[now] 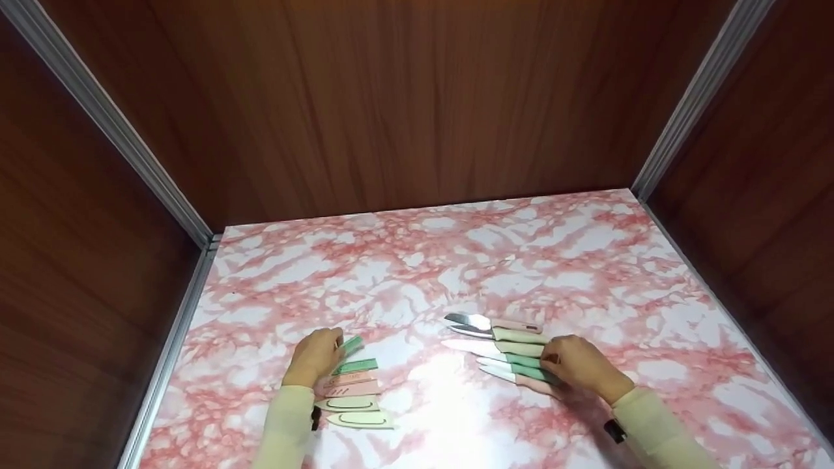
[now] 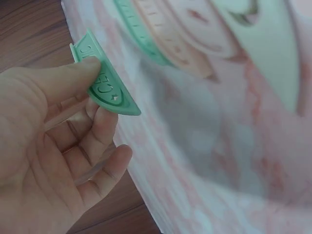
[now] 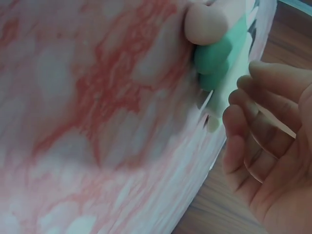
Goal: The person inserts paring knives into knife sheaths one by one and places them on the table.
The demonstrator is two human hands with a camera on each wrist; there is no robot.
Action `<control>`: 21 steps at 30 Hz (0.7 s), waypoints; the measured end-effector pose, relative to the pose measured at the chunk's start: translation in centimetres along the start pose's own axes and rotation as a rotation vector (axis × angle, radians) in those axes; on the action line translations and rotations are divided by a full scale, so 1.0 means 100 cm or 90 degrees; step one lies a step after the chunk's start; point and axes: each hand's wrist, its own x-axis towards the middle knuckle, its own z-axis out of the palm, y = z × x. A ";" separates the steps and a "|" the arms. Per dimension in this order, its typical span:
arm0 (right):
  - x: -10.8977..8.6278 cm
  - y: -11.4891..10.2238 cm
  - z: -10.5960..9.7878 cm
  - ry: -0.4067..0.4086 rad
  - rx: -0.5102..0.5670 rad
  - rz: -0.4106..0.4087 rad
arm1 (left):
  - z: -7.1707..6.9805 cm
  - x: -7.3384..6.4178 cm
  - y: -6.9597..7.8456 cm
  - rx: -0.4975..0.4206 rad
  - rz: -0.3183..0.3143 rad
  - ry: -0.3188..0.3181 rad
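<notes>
My left hand [image 1: 315, 357] pinches a small green knife sheath [image 2: 106, 85] with raised lettering between thumb and fingers, lifted off the table. Below it lie several more knife sheaths in a column: a green one [image 1: 355, 367], two pink ones such as the lower pink sheath [image 1: 352, 389], and two pale green ones such as the lowest pale green sheath [image 1: 357, 419]. My right hand [image 1: 576, 362], fingers loosely bent, is at the handle ends of a row of knives. These include a pink-handled knife [image 1: 515, 325], pale green-handled knives [image 1: 521, 350] and green-handled knives [image 1: 526, 361], blades pointing left.
The table [image 1: 391, 273] has a pink and white marbled top. A brown wood-grain panel [image 1: 404, 117] stands behind it, with similar panels left and right and metal posts [image 1: 704, 85] at the corners. Bare tabletop lies between sheaths and knives.
</notes>
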 end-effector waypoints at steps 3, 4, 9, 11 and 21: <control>-0.001 0.001 0.003 0.014 -0.022 -0.020 | -0.002 -0.001 0.003 -0.011 0.005 0.005; -0.001 0.001 0.004 0.017 -0.031 -0.024 | -0.002 -0.001 0.004 -0.012 0.009 0.008; 0.001 0.001 0.008 0.018 -0.059 -0.024 | -0.003 -0.002 0.009 -0.017 0.022 0.022; 0.002 0.001 0.009 0.019 -0.063 -0.020 | -0.004 -0.003 0.010 -0.016 0.025 0.024; 0.011 -0.002 0.016 0.014 -0.081 -0.034 | -0.003 -0.005 0.011 -0.018 0.024 0.019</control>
